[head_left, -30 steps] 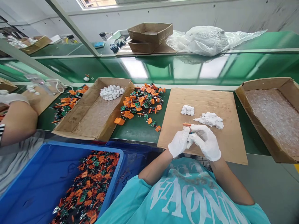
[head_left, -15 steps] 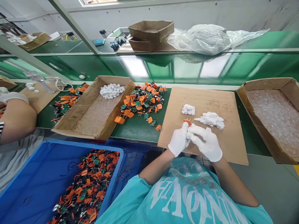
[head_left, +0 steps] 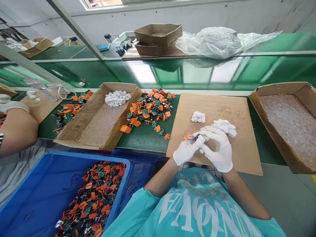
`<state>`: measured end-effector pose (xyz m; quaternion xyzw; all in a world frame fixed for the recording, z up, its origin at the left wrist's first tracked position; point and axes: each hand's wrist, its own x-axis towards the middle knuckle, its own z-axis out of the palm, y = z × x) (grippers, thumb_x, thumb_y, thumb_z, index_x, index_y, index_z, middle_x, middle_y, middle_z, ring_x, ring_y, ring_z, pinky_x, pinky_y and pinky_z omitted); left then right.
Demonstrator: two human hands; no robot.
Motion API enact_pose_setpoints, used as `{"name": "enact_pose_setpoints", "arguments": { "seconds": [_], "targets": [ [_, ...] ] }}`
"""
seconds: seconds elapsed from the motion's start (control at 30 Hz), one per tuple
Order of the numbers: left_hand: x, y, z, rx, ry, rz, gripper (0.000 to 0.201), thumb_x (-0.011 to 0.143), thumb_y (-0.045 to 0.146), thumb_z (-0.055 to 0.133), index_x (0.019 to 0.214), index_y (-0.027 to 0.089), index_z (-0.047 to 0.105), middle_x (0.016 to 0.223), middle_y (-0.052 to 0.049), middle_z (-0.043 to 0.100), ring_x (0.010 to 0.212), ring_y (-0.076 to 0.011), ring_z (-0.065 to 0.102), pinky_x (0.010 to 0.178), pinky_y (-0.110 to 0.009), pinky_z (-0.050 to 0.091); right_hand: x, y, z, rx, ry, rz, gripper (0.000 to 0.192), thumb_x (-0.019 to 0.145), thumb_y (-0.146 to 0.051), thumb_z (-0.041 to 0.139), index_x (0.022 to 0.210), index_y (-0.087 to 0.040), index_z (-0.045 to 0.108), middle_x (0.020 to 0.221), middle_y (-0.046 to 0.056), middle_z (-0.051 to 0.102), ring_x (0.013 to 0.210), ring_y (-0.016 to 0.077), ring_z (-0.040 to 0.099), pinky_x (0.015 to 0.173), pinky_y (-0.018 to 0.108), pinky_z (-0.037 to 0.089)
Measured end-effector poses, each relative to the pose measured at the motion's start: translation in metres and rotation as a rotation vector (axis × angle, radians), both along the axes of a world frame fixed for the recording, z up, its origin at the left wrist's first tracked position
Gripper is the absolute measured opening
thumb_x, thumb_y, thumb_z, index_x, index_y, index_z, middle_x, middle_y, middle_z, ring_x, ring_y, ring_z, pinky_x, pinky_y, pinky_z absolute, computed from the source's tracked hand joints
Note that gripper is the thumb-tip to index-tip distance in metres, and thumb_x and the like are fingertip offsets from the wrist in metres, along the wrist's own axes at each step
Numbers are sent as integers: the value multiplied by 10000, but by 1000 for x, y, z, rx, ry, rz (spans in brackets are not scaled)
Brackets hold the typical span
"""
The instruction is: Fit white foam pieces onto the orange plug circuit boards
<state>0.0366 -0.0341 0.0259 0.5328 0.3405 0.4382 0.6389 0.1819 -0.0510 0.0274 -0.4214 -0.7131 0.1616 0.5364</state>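
White gloves cover the left hand and right hand, which pinch an orange part. The desk is green, the cardboard sheet brown, the bin blue, and the shirt teal with white lettering.

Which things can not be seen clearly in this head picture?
- Small orange part held by the white-gloved left hand: too small; its inner end is hidden by the fingers.
- White-gloved right hand: its grip is hidden.
- Blue plastic bin: cut by the bottom-left edge.
- Brown cardboard box: cut by the right edge.
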Motion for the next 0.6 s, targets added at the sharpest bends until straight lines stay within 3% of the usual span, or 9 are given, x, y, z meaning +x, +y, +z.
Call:
{"name": "enact_pose_setpoints", "arguments": {
  "seconds": [0.13, 0.3, 0.47, 0.6],
  "targets": [
    [2, -5, -6, 141, -16, 74, 542, 812, 600, 659, 1140, 169, 637, 852, -46, 650, 805, -171, 597, 825, -324, 521, -1, -1, 0, 204, -133, -76, 326, 846, -175, 677, 1146, -285, 616, 1309, 82, 600, 1183, 258, 632, 1008, 461, 536],
    [-4, -11, -1, 188, 154, 158, 594, 798, 571, 665, 1209, 142, 638, 923, -86, 680, 882, -210, 628, 875, -345, 524, -1, -6, 3, 135, -133, 16, 391, 845, -145, 639, 1205, -291, 595, 1402, 95, 520, 1246, 282, 588, 995, 460, 549],
    [-6, -8, 13, 257, 274, 154, 457, 762, 537, 680, 1021, 161, 692, 892, -90, 689, 873, -224, 631, 871, -343, 514, -5, -11, 10, 143, -126, 11, 474, 817, -114, 603, 1262, -274, 578, 1409, 108, 511, 1274, 293, 563, 1015, 470, 535],
    [-4, -7, 15, 158, 198, 144, 422, 764, 584, 650, 766, 163, 614, 742, -52, 626, 711, -174, 561, 723, -305, 493, -3, -10, 18, 95, -132, 81, 446, 833, -138, 616, 1255, -282, 596, 1348, 96, 569, 1306, 291, 542, 1075, 481, 486]
  ]
}}
